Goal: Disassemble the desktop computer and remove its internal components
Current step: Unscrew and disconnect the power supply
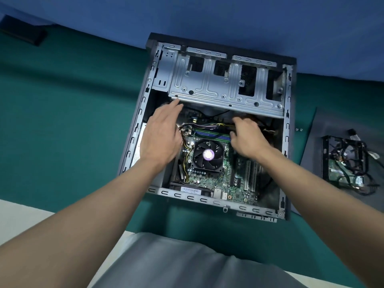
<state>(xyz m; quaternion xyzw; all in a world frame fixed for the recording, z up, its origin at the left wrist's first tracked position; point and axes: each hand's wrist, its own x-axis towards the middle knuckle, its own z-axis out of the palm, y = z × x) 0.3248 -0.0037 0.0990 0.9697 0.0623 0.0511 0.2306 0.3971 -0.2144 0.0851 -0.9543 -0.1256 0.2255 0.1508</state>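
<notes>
While the one computer case (pixel 133 140) lies open on its side on the green mat (pixel 62 104), both hands are inside it. The left hand (pixel 160 138) has its fingers straight and slightly spread, tips at the lower edge of the single metal drive cage (pixel 224 88), holding nothing. The right hand (pixel 247 140) curls its fingers down among the wires (pixel 223 125) by the memory slots (pixel 212 135); I cannot tell whether it grips any. The case holds one circuit board (pixel 207 180) with one black fan (pixel 208 155). To the right, two small screws (pixel 299 129) lie on a dark panel (pixel 307 146). Beside it, one black tray (pixel 325 159) holds a tangle of cables (pixel 353 156).
</notes>
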